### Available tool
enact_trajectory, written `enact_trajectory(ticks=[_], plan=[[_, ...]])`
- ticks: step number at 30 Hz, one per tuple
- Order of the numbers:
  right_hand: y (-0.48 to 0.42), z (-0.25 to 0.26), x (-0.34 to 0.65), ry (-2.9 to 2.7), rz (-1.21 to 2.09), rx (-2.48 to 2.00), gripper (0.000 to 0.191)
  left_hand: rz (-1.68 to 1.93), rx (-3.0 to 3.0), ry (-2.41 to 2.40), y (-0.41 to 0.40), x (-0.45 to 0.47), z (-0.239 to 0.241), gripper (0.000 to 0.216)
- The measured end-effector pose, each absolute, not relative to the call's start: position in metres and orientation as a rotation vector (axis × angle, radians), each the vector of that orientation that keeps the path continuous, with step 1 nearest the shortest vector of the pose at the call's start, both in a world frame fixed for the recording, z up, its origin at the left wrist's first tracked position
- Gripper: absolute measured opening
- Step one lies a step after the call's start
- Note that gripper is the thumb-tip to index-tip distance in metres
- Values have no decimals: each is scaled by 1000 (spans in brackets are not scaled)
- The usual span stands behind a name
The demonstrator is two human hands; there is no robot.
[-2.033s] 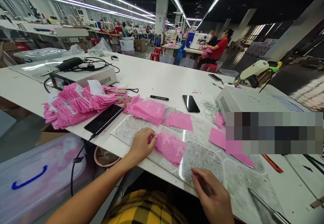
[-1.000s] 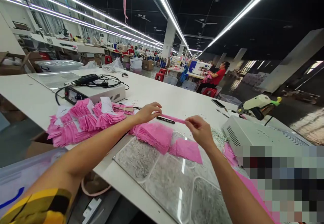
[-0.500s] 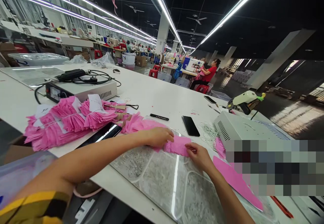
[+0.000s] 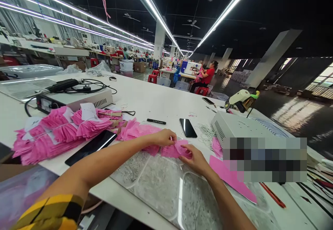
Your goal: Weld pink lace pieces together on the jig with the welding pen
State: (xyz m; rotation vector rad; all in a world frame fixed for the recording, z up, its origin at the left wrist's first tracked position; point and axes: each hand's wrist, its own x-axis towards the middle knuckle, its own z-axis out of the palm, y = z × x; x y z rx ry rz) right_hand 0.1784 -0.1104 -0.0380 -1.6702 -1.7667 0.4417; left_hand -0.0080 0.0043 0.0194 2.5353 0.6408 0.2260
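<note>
A small pink lacy fabric piece (image 4: 169, 151) lies on a grey stone-patterned board (image 4: 158, 179) in front of me. My right hand (image 4: 194, 158) pinches its right end, where the cloth is turned up and folded over. Just above its upper left edge is my left hand (image 4: 165, 137), fingers curled and closed; what they hold, if anything, is hidden. More loose pink fabric (image 4: 136, 130) lies behind my left forearm. Farther left sit tied bundles of pink fabric pieces (image 4: 62, 129) with white paper labels.
Beyond my hands lie a black marker (image 4: 156, 121) and a phone (image 4: 188, 127). A dark tablet-like slab (image 4: 91, 148) rests by the bundles. Grey machine boxes stand left (image 4: 91, 98) and right (image 4: 241, 126). A pink flat panel (image 4: 234, 179) and orange tool (image 4: 272, 195) lie right.
My right hand has shifted slightly left and lifted the right end of the pink piece, which was flat and is now folded over. The left hand stays near the upper edge, raised slightly.
</note>
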Motion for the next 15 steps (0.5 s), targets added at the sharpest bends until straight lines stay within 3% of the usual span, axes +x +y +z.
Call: enact_trajectory(ticks=[2,5,15], plan=[[-112,-38,171,-1794,354,-1672,42,273,2468,647,1,-13,21,16],[-113,-41,166,-1834,240,-1681,20,313,2401,628,-3,-21,19,16],[-182,-55,153,-2085,109,-1503,22,219,2356,326,-44,-69,1,15]])
